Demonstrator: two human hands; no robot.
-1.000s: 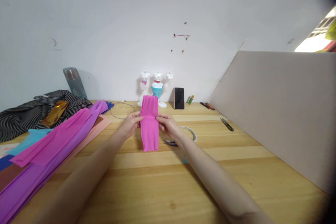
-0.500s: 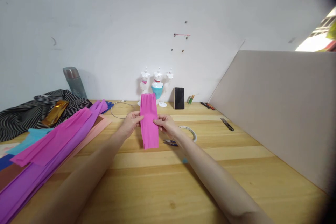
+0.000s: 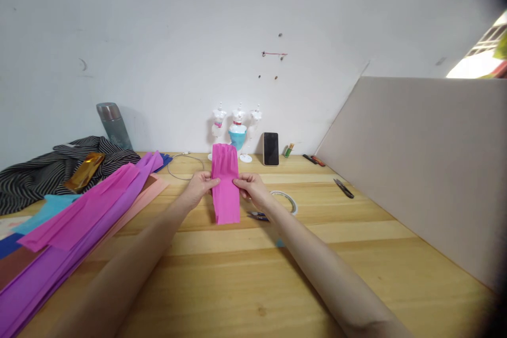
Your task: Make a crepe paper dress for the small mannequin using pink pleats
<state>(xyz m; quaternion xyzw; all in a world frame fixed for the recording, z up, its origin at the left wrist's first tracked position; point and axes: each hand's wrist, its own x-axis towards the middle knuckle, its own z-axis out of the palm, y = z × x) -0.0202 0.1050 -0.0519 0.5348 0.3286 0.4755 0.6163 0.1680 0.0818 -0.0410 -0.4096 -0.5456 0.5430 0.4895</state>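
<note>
Between my hands hangs a strip of pink crepe paper (image 3: 226, 200), upright above the table and creased along its upper half. My left hand (image 3: 199, 188) pinches its left edge, thumb in front. On the opposite edge my right hand (image 3: 252, 188) grips at about the same height, its thumb also on the front face. Just below my right hand lie small dark-handled thread snips (image 3: 258, 216), partly hidden by the wrist. A roll of white tape (image 3: 292, 202) rests behind my right forearm. Beyond the paper stand three small white dress forms (image 3: 238, 119), the middle one wrapped in turquoise.
Folded pink and purple crepe paper (image 3: 101, 206) covers the left side, beside a striped cloth (image 3: 27, 169) and a flask (image 3: 114, 125). A phone (image 3: 271, 149) leans on the wall. A cutting tool (image 3: 344, 188) lies near the grey panel (image 3: 428, 158) at right.
The upper part of the pink paper has tipped and gathered into more folds. Both hands stay on its edges, the left having shifted slightly inward.
</note>
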